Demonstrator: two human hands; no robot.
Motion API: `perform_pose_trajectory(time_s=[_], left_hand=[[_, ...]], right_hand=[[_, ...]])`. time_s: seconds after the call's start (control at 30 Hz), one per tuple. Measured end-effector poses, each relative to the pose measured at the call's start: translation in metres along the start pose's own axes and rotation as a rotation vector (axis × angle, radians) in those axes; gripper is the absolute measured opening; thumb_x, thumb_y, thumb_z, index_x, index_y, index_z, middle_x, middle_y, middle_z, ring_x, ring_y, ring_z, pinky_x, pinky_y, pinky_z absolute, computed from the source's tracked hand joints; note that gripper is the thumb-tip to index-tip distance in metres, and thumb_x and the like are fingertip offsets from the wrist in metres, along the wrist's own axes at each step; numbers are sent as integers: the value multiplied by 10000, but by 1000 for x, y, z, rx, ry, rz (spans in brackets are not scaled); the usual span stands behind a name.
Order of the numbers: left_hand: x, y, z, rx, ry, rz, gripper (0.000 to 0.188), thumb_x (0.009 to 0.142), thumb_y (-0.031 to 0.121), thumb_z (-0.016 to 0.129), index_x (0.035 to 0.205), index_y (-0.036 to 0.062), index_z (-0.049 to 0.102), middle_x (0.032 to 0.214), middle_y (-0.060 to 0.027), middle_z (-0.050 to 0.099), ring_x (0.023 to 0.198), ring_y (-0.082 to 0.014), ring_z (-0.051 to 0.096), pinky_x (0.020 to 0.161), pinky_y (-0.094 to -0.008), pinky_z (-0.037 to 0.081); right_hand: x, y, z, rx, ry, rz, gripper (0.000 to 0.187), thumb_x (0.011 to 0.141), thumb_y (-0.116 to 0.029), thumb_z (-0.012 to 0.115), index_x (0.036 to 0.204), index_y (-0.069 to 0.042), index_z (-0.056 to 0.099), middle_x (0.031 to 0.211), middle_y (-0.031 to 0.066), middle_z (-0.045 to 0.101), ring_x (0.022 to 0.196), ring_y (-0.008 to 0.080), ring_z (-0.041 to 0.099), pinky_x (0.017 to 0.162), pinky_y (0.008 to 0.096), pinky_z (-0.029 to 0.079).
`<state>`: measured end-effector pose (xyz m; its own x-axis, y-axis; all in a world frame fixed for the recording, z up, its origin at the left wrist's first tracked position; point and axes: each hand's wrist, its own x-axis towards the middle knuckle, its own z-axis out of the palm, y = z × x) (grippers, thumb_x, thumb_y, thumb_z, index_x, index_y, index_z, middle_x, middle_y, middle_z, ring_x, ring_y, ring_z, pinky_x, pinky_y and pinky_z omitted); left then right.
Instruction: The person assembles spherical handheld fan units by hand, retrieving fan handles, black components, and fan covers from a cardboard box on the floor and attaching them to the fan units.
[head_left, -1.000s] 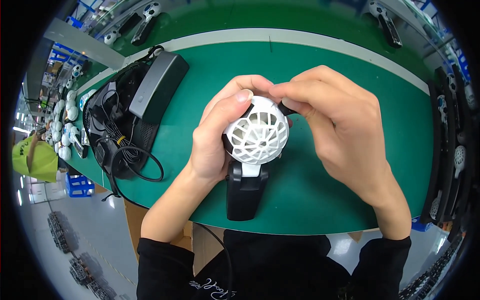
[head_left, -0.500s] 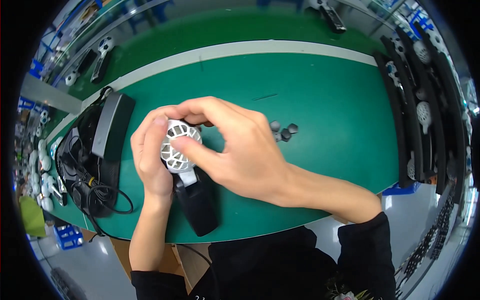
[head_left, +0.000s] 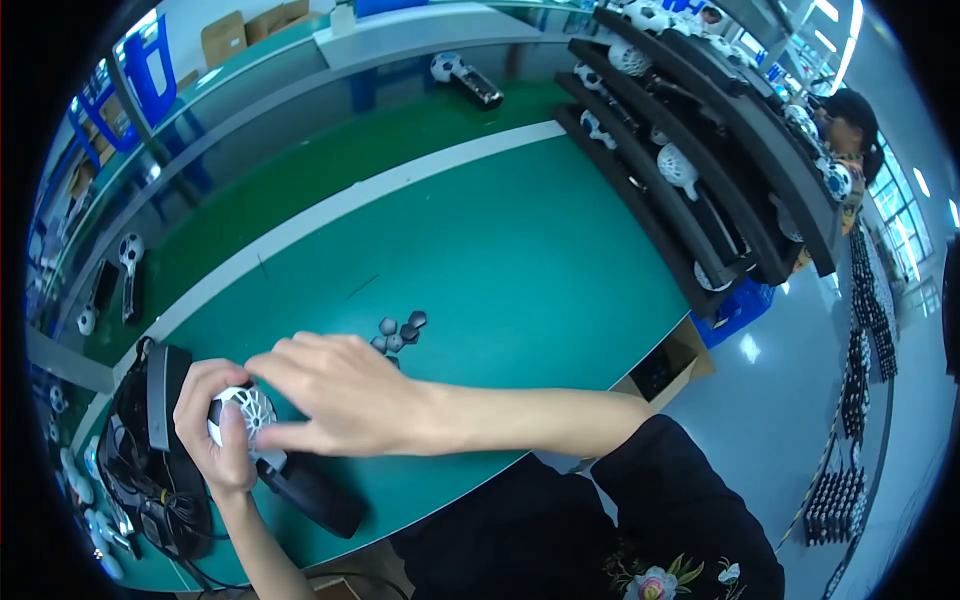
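Now, at the lower left of the frame, left hand [head_left: 213,432] grips the white ball fan [head_left: 243,413]; right hand [head_left: 335,392] pinches its grille. The loose hex caps [head_left: 400,331] nearby could scatter if bumped.

White lattice ball head [head_left: 243,408] on a black handle [head_left: 312,492], dark grey hexagonal pieces [head_left: 400,331], green tabletop [head_left: 520,260]

left hand [head_left: 215,435]: fingers curled around white lattice ball [head_left: 240,412], thumb up its front | right hand [head_left: 335,392]: palm down, over ball's right side, fingertips touching it | right forearm: extends rightward from ball
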<state>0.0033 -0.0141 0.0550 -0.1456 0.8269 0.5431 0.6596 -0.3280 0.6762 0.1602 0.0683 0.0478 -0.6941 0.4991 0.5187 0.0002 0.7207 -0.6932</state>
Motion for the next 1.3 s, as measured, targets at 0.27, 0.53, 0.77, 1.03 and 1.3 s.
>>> perform_pose_trajectory(time_s=[0.27, 0.53, 0.77, 1.03, 1.3], left_hand=[[-11, -2, -1, 6, 124, -2, 323, 766, 253, 429, 839, -26, 573, 895, -155, 523, 786, -240, 481, 709, -325, 391], [-20, -11, -1, -43, 231, -3, 375, 799, 298, 384, 879, -23, 562, 939, -165, 513, 833, -246, 476, 765, -340, 388], [-26, -18, 0, -157, 206, -5, 373, 819, 279, 358, 899, -21, 565, 984, -172, 525, 870, -249, 486, 805, -352, 389], [-23, -51, -32, -236, 264, -58, 372, 886, 243, 326, 1041, -6, 555, 1083, -162, 534, 951, -237, 503, 852, -332, 397], [4, -67, -4, -289, 449, -398, 431, 929, 297, 397, 1280, 49, 437, 1236, -118, 490, 1077, -247, 498, 907, -346, 394]], right_hand=[[-7, -6, 18, -183, 119, -120, 517, 598, -367, 763, 896, -15, 529, 767, 72, 473, 643, 204, 477, 550, 303, 414], [10, -3, 11, -409, 106, -427, 524, 567, -439, 753, 791, -20, 535, 732, 72, 486, 592, 197, 458, 510, 302, 392], [14, 12, 19, -327, 133, -567, 508, 557, -457, 751, 713, -23, 536, 687, 64, 494, 576, 193, 446, 500, 297, 378], [-22, 3, 47, 52, 288, -291, 683, 647, -259, 707, 1199, -3, 398, 881, 115, 523, 663, 261, 508, 614, 391, 434], [14, 30, 12, 942, -205, 637, 396, 724, -189, 605, 1072, -40, 488, 610, 54, 537, 415, 135, 477, 301, 264, 335]])
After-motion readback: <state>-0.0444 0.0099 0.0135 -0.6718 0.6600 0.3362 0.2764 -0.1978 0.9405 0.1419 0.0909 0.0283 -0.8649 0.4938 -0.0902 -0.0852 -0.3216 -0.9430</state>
